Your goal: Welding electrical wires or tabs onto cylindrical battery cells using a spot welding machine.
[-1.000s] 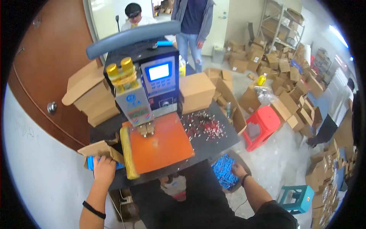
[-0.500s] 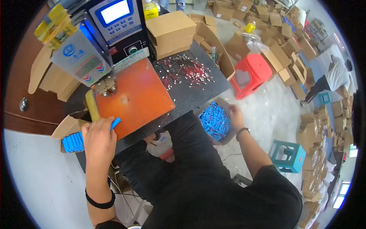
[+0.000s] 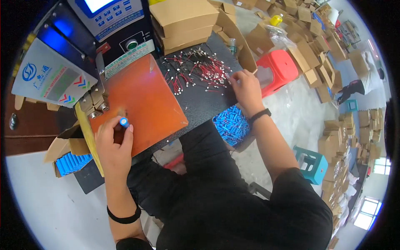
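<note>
My left hand [image 3: 114, 143] is closed on a blue cylindrical battery cell [image 3: 124, 122], one end of it facing up between thumb and fingers. It is over the orange board [image 3: 146, 100], just below the metal welding heads [image 3: 95, 102] of a spot welder. My right hand [image 3: 248, 91] reaches to the right edge of a pile of red and black wire leads [image 3: 204, 68] with small white connectors. Its thumb and fingers are bent together at the nearest leads; whatever lies between them is too small to make out.
An open carton of blue cells [image 3: 73, 163] stands left of the board, and a bin of loose blue cells [image 3: 232, 125] sits below the table's right edge. Cardboard boxes [image 3: 185, 21] are stacked behind the wires. Red [image 3: 280, 68] and teal [image 3: 310, 164] stools stand on the floor.
My left hand has brought the battery cell from beside the carton onto the orange board, tipping it upright. My right hand has left the bin of cells and moved up to the wire leads.
</note>
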A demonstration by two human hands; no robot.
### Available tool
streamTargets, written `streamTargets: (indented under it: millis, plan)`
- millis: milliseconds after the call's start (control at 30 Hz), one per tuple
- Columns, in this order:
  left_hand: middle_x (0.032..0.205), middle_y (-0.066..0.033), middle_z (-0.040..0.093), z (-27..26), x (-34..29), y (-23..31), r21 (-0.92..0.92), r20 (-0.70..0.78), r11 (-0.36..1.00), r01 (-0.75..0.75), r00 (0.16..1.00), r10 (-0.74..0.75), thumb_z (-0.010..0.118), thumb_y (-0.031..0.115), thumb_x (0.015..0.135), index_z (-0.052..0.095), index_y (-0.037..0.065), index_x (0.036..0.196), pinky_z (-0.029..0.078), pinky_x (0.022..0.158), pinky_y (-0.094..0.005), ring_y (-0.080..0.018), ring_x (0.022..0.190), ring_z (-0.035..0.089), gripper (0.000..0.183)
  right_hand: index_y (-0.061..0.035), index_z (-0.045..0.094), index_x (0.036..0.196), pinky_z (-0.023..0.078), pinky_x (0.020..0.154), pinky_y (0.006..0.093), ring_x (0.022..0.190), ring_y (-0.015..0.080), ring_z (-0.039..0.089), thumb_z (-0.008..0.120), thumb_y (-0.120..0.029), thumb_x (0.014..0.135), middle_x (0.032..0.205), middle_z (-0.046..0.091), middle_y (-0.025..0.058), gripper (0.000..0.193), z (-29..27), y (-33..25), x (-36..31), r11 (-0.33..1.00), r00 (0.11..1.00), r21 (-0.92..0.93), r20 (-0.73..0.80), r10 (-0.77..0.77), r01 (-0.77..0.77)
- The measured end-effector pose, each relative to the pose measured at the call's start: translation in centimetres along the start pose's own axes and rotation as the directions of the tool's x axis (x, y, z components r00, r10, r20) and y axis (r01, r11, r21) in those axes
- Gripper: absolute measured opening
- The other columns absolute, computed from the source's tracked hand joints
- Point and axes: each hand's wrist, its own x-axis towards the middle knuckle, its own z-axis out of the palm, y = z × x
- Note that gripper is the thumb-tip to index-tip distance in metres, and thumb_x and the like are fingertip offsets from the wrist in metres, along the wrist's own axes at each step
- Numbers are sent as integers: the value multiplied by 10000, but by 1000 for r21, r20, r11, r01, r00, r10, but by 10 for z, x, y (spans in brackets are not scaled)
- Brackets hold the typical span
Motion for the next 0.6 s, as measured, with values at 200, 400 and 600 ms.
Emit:
streamTargets:
  millis: [200, 400, 600]
  plan:
    - [974, -95, 614, 3, 6, -2, 66, 25, 997, -48, 999, 46, 713, 68, 846, 630, 7, 1086, 475, 815, -311, -195, 897, 598, 261, -51, 672, 841, 481, 768, 431, 860, 333, 619, 700, -163, 831, 869, 636, 126, 116, -3, 1, 5, 1000, 1000, -31, 20, 7, -7]
    - [966, -103, 647, 3, 4, 1, 14, -16, 999, -37, 999, 38, 730, 90, 802, 659, 45, 1052, 438, 816, -389, -279, 892, 581, 263, -49, 700, 925, 501, 731, 363, 805, 268, 629, 706, -164, 836, 847, 643, 106, 145, -51, -19, 24, 992, 979, -29, -159, -129, 126]
    - [1018, -117, 663, 0, 3, -8, -22, -64, 996, -82, 995, 81, 730, 102, 800, 666, 38, 1044, 450, 848, -400, -298, 948, 601, 260, 0, 651, 922, 463, 682, 252, 757, 104, 589, 640, -83, 892, 820, 634, 30, 88, -98, -50, 29, 900, 971, 433, -194, 137, -40]
